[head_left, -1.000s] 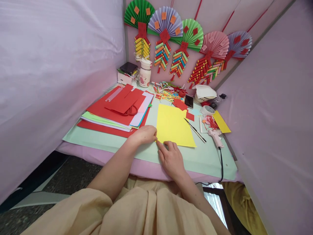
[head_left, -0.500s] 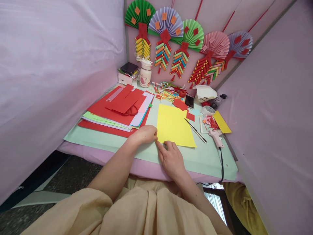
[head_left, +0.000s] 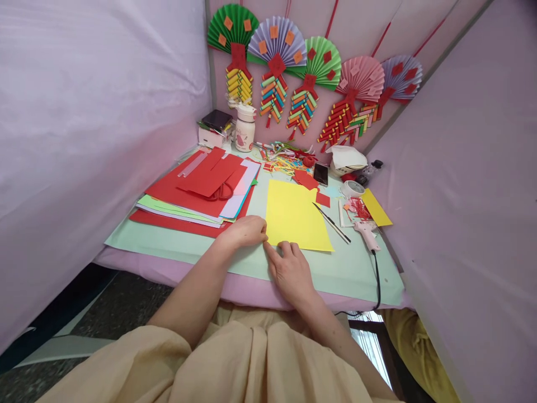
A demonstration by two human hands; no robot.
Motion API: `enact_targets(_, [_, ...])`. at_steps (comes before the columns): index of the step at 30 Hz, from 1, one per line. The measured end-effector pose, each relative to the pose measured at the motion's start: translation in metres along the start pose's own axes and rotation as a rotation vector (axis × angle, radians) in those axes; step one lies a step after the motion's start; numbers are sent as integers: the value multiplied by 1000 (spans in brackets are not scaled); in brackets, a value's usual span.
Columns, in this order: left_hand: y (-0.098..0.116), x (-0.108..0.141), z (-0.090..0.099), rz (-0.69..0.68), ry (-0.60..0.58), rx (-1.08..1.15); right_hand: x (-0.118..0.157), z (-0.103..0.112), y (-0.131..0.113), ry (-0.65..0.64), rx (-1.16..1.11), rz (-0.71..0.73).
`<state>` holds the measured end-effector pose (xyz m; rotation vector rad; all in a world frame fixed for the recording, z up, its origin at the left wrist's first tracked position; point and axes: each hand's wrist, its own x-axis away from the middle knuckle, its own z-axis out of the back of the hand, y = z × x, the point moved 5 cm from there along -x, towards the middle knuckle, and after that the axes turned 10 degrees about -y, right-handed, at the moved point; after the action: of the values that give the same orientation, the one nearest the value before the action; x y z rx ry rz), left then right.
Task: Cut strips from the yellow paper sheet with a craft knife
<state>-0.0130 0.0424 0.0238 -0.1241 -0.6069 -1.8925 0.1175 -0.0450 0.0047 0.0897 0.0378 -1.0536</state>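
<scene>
A sheet of yellow paper (head_left: 296, 215) lies on the table before me. My left hand (head_left: 250, 230) is closed at its near left corner, fingertips curled onto the edge. Beside it, my right hand (head_left: 290, 267) has its outermost digit reaching to that same corner, while its other fingers bend onto the near edge of the sheet. Both hands hold the paper there; the fingertips are partly hidden. Dark-bladed scissors (head_left: 331, 223) rest across the right side of the yellow sheet.
To the left is a stack of coloured paper (head_left: 184, 193) with red-handled scissors (head_left: 221, 192) on it. A glue gun (head_left: 367, 235), tape roll (head_left: 353, 189) and phone (head_left: 321, 174) lie right. A bottle (head_left: 245, 131) stands behind. Paper fans (head_left: 277, 42) hang on the back wall.
The view has shifted slightly, so everything on the table sits a little further left. Both hands keep nearly the same place at the paper's corner.
</scene>
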Motion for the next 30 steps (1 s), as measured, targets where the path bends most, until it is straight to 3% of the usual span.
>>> enact_targets(9, [-1,-1,-1,-32,19,22,-1,0,-1,49,-82,8])
enact_targets(14, [4,7,7,-85,98,48,13,6,24,286,-407,60])
enact_targets(16, [12,13,8,-126,193,76,22,9,43,353,-463,78])
enact_targets(20, [43,32,-9,-381,422,124,35,10,73,281,-443,160])
enact_targets(23, [63,41,-37,-559,398,-2,40,8,82,205,-376,226])
enact_targets(26, [63,41,-53,-543,384,-155,39,5,83,133,-342,246])
enact_targets(30, [54,37,-57,-528,338,-259,38,1,85,83,-334,248])
